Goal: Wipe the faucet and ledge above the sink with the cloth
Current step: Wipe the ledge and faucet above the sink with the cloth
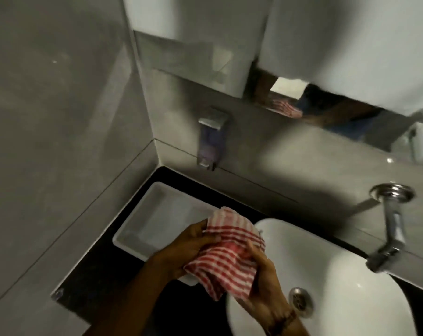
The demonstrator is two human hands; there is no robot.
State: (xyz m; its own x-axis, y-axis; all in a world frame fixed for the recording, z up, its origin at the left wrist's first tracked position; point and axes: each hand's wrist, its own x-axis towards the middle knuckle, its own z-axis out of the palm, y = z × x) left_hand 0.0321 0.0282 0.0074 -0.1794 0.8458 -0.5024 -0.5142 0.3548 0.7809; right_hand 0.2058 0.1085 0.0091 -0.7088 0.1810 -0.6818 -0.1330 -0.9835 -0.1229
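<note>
The red and white striped cloth (226,253) is bunched up between both hands, over the left edge of the white sink (339,275). The left hand (183,248) pinches its top corner with curled fingers. The right hand (263,280) grips the lower side. The faucet (390,229) (shiny, fixed to the wall) is well apart, to the right. A white tray (142,229) sits just left of the sink.
</note>
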